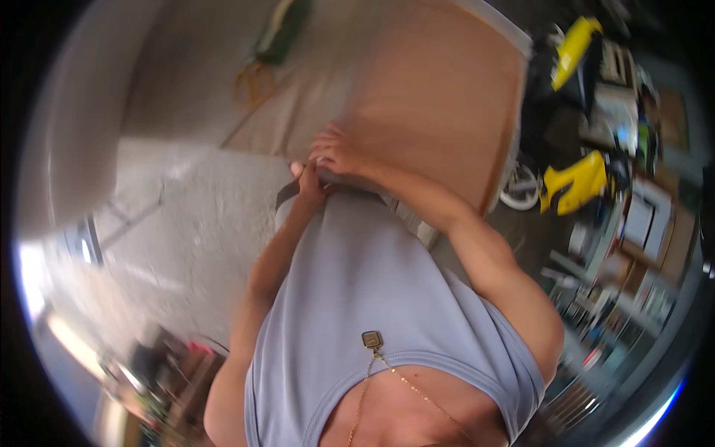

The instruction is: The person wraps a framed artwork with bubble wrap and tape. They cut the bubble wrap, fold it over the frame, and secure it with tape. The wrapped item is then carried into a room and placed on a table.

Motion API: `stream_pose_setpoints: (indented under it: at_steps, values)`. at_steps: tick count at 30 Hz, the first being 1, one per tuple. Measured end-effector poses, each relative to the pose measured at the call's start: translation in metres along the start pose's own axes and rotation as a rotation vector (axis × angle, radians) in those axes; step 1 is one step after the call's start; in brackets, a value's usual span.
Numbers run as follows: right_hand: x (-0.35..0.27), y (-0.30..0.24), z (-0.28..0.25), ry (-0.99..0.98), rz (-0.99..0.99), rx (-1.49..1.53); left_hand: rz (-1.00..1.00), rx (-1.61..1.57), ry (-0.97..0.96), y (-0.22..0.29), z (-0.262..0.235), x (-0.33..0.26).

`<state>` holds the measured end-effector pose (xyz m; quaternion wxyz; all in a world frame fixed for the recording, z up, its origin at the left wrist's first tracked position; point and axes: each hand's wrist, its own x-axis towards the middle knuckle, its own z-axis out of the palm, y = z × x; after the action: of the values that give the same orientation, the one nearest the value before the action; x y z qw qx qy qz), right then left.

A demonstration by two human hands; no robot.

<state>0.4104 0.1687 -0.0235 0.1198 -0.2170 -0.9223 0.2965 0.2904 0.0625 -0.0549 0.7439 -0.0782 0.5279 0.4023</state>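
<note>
Gold chain pendant point(372, 340) is dangling nearest; we are pinching our grey ribbed tank-top hem point(350, 197) with left hand point(309, 182) and right hand point(335, 153), both grasping; motion blur risks tripping on yellow cord point(249, 82).

A pale grey concrete floor point(186, 216) lies beside a large brown board point(439, 97); cluttered shelves point(633, 253) (blurred) line the right side.

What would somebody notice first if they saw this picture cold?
Most of the lower middle is the person's own grey tank top, with a gold chain and square pendant on it. Both hands meet at the waist: the left hand and right hand, by a big brown board. A yellow scooter stands at right.
</note>
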Motion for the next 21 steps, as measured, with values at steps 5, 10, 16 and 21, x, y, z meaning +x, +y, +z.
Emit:
stream_pose_setpoints:
  at_steps: [5,10,16,21]
  values:
    - [-0.024,-0.045,-0.044,0.354,0.328,-0.118,-0.052,0.09,-0.245,0.0,-0.013,-0.003]
    - [-0.154,-0.014,-0.057,0.83,0.828,-0.396,-0.079,-0.136,-0.048,0.033,0.031,-0.034]
    - [-0.381,0.015,-0.085,1.37,1.681,-0.154,0.089,0.076,0.229,0.068,0.02,-0.045]
    - [-0.402,0.021,-0.089,0.905,1.596,0.279,0.716,0.78,0.218,0.02,0.065,-0.058]
